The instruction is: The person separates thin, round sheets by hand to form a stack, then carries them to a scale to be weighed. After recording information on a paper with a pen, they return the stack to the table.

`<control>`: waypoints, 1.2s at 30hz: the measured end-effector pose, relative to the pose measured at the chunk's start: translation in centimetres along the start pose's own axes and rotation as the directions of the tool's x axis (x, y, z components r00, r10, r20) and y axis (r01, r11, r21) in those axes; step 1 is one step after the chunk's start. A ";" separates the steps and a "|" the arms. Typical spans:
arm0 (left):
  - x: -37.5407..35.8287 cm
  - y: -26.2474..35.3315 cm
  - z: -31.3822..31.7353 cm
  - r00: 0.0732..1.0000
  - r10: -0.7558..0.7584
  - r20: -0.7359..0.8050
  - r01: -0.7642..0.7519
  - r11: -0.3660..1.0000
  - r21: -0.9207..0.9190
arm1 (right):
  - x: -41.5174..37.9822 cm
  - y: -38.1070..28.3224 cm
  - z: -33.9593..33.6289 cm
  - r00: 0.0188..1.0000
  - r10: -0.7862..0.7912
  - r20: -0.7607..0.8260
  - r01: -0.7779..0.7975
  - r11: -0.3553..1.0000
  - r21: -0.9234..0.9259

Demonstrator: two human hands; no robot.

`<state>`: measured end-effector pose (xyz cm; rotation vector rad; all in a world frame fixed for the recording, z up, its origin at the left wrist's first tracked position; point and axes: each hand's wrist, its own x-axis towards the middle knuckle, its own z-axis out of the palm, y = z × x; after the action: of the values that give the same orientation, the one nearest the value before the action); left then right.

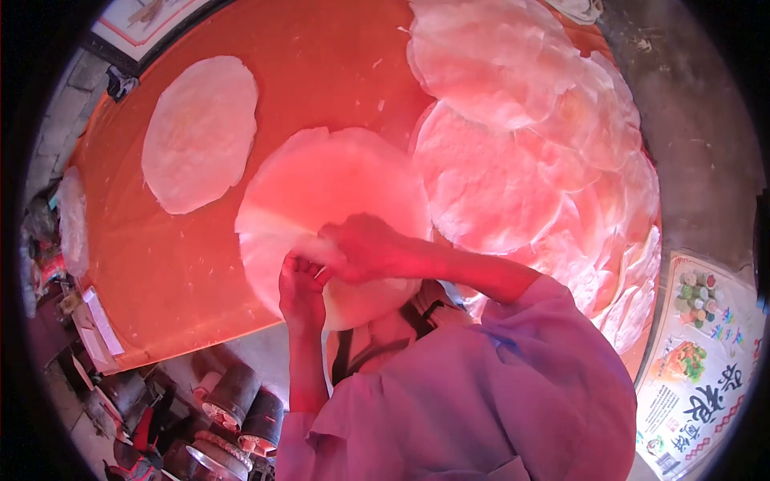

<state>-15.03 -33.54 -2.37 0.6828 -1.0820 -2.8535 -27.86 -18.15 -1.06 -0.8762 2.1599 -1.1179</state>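
A large round thin sheet (345, 176), pale and flat like a pancake, lies at the near edge of the orange table, partly under both hands. My left hand (303, 289) is at its lower left part, fingers curled and pressed together at a pale, blurred flap. Just to the right and slightly higher, my right hand (361, 247) is closed over the same flap, knuckles up. The two hands nearly touch. What exactly lies between the fingers is partly hidden.
Another round sheet (200, 135) lies at the back left of the orange table (321, 64). Many overlapping sheets (489, 176) cover its right side. A printed poster box (698, 369) stands at the lower right. Dark cylinders (233, 397) and clutter are below the left edge.
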 end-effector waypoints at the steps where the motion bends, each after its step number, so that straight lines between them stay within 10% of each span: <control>1: -0.3 0.7 1.1 1.000 -0.003 0.014 0.002 1.000 0.019 | 0.4 0.2 -0.2 1.000 0.013 -0.020 -0.012 1.000 0.003; 5: -2.7 1.2 -1.2 0.968 0.064 -0.243 0.036 0.922 0.387 | 6.5 6.1 -5.0 0.964 -0.144 -0.223 0.198 0.950 0.242; 11: -8.3 1.4 -11.3 0.787 0.495 -0.369 0.255 0.284 0.924 | 2.2 2.3 -24.4 0.841 -0.035 -0.540 0.252 0.908 0.334; 14: -9.0 1.0 -11.4 0.807 0.193 -0.558 0.212 0.788 0.579 | -0.8 8.6 -33.4 0.756 0.039 -0.653 0.293 0.872 0.391; 17: -8.7 0.4 -10.2 0.820 0.068 -0.568 0.228 0.871 0.434 | -1.9 30.7 -42.6 0.770 0.330 -0.546 0.183 0.706 0.684; 19: -8.8 0.3 -9.3 0.825 0.035 -0.565 0.222 0.898 0.379 | -3.8 22.5 -31.3 0.585 0.620 -0.523 -0.071 0.682 0.728; 21: -8.7 0.0 -9.1 0.806 0.013 -0.591 0.234 0.911 0.339 | -5.9 21.0 -22.5 0.677 0.446 -0.586 -0.001 0.796 0.605; 24: -9.4 -0.6 -8.8 0.782 -0.070 -0.620 0.257 0.941 0.219 | -7.5 17.3 -9.9 0.969 0.196 -0.150 -0.058 0.771 0.635; 27: -9.8 -2.7 -8.9 0.839 -0.142 -0.525 0.176 0.984 0.015 | -7.4 5.6 1.6 0.952 0.300 -0.058 -0.264 0.903 0.339; 29: -9.9 -3.7 -11.0 0.878 -0.260 -0.401 0.132 0.939 -0.317 | -7.7 1.3 5.3 0.985 0.147 -0.090 -0.127 0.972 0.198; 36: -10.1 -0.8 -6.3 0.975 -0.117 -0.189 0.047 0.939 -0.341 | -7.0 -4.3 10.2 0.975 -0.181 -0.125 0.168 0.980 -0.108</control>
<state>-3.21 -35.21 -3.11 0.9845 -0.5324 -2.8456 -14.81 -19.77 -1.33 -1.0806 2.2984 -1.1961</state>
